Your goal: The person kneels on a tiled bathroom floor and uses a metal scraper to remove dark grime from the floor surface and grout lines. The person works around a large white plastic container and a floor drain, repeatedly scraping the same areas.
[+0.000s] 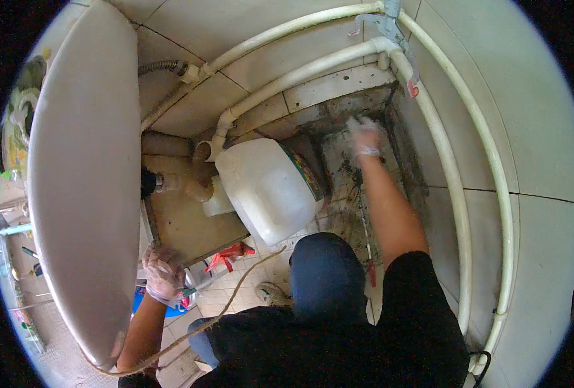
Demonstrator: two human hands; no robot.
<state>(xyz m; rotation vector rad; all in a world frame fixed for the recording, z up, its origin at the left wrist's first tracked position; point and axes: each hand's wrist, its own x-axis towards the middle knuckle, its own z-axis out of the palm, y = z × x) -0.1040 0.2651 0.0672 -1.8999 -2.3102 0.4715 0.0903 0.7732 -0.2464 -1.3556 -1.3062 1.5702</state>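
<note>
1. Head view: the right grip [366, 137], a hand in a clear glove, reaches to the far right, over the stained floor corner [345, 169]; its fingers are blurred, so I cannot tell whether they are apart, together or clamped on something.
2. The left grip [164, 273], also gloved, is at the near left corner of the low board [193, 220]; whether its fingers are clamped on that edge, I cannot tell.
3. The white jug [264, 187] lies between the two: left of and nearer than the right grip, farther and to the right of the left one.
4. Counted: two gloved hands, one jug, one low board, one white basin [83, 181] at far left, one red bag [230, 255] just beyond the rope [238, 291], one rope, and one visible shoe [273, 294] near the blue-clad knee [326, 278].
</note>
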